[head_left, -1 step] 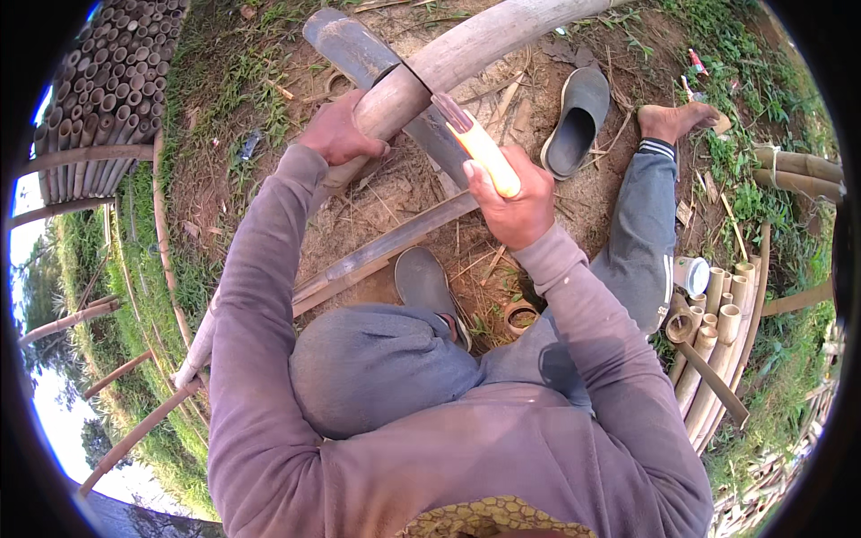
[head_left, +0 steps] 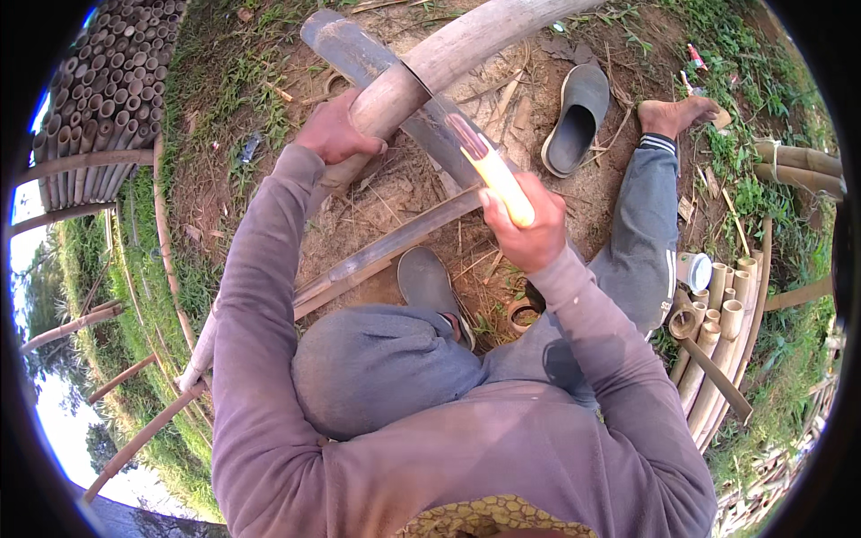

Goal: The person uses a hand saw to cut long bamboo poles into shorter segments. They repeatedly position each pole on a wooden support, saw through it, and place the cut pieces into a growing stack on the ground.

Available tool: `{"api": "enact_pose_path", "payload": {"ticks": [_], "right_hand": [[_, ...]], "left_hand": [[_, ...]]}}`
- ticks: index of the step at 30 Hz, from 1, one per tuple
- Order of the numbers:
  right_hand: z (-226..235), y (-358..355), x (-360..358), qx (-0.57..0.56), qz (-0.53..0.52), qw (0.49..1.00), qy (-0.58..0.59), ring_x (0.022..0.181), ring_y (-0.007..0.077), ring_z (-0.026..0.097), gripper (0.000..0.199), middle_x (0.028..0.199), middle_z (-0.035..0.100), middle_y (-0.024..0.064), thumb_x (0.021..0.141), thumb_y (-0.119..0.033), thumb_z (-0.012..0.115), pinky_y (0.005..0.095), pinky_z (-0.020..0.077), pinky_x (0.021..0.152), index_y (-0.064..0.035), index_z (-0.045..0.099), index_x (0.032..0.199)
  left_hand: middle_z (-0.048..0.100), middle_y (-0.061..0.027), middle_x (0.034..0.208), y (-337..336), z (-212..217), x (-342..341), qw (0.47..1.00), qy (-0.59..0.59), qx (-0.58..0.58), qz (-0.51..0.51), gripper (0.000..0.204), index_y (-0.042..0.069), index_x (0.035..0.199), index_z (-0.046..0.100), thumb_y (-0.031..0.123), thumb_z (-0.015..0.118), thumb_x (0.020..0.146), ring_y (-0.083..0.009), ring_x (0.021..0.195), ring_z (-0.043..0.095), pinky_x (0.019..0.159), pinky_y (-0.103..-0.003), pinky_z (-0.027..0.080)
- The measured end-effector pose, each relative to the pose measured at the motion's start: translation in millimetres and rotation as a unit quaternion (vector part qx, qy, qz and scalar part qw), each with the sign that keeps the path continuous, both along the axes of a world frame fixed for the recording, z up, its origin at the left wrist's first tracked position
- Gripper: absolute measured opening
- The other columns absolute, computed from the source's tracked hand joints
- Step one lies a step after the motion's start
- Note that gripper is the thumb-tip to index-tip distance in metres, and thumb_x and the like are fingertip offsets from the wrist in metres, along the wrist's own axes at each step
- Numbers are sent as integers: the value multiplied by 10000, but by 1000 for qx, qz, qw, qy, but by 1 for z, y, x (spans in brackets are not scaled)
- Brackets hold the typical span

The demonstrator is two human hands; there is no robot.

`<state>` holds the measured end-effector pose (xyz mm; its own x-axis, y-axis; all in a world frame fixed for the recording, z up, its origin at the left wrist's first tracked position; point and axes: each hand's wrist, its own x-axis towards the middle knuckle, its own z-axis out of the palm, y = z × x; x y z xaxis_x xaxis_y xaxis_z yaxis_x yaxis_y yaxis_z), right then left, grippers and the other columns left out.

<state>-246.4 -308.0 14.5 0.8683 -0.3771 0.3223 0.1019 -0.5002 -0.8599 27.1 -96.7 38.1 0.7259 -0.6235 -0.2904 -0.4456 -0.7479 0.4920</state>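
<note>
A thick bamboo pole (head_left: 466, 54) slants across the upper middle, resting over a dark, flat split length of bamboo (head_left: 350, 47). My left hand (head_left: 339, 134) is closed around the pole, with the thumb on its near side. In my right hand (head_left: 529, 220) is the pale yellow handle of a handsaw (head_left: 500, 179). Its thin, dark blade lies across the pole just right of my left hand and seems to sit in a cut; how deep it goes is hidden.
Dark clogs (head_left: 577, 121) lie on the dirt, one around my near foot. A split bamboo strip (head_left: 386, 240) crosses before my knee. Cut bamboo tubes (head_left: 717, 332), a white cup (head_left: 695, 271) and a flat blade-like piece (head_left: 717, 381) are at right. Stacked bamboo tubes (head_left: 117, 81) fill the far left.
My right hand has drawn the saw back, toward me and to the right, so more blade shows beside the pole. My left hand keeps its hold on the bamboo pole.
</note>
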Motion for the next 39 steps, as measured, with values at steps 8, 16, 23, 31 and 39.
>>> {"api": "enact_pose_path", "payload": {"ticks": [8,16,23,31,39], "right_hand": [[-5,-7,-29,21,-26,999,19,670,308,730,243,827,715,169,898,-156,849,413,541,597,-14,686,1009],[-43,0,-30,77,-49,996,13,664,291,706,246,821,712,144,888,-160,857,394,554,618,-13,724,1032],[-21,-3,-32,46,-24,997,-57,669,181,650,258,832,686,107,924,-137,839,319,517,624,29,697,1063],[-4,1,-39,60,-28,997,-40,681,222,703,328,861,726,129,921,-202,864,343,552,628,29,699,1085],[33,2,-40,107,-53,990,77,693,146,639,323,829,684,78,925,-188,865,320,530,646,20,686,1096]], "left_hand": [[711,-132,1274,-4,-41,21,990,134,-32,-36,905,-2,1408,614,321,932,625,-256,1181,666,1072,-380,491],[689,-237,1310,-17,-37,-4,992,-40,119,0,1001,20,1443,480,427,942,653,-369,1213,685,1018,-449,546],[732,-230,1204,-25,-18,-40,973,-163,159,28,903,124,1422,485,396,924,681,-453,1116,706,935,-518,569],[724,-254,1184,-6,-19,-2,995,-38,82,-31,972,44,1416,529,389,915,594,-440,1102,710,983,-474,541],[695,-220,1256,-24,-24,-48,983,-142,118,23,874,109,1436,486,367,890,705,-435,1118,705,946,-530,559]]}}
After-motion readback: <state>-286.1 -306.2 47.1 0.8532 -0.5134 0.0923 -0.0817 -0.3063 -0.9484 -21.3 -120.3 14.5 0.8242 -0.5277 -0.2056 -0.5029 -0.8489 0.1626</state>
